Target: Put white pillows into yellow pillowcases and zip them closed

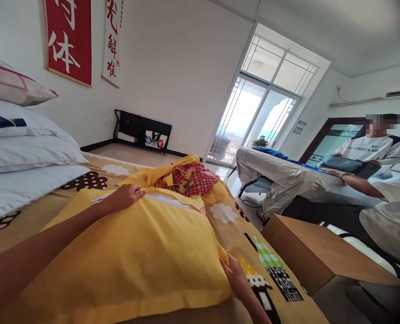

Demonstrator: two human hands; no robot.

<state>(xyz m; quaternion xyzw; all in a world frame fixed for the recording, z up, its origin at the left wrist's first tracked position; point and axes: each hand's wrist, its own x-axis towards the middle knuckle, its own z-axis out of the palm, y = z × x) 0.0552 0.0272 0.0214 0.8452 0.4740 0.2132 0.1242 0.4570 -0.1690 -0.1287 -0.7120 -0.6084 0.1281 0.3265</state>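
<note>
A yellow pillowcase point(146, 256) with something white and padded point(168, 199) showing at its mouth lies on the bed in front of me. The fingers of my left hand point(127, 199) are closed on the far rim of the opening. On the right side, my right hand point(235, 272) pinches the pillowcase's edge, where the cloth bunches up. Just beyond the opening lies a red plaid cloth point(200, 180) with a brown figure on it, heaped with more yellow fabric point(186, 159).
White pillows point(27, 148) are stacked at the left of the patterned bedsheet point(225, 213). A cardboard box point(317, 252) stands by the right edge. Two other people are at a plastic-covered table point(280, 168), one holding a dark grey cushion point(348, 164). A black rack point(142, 130) is by the wall.
</note>
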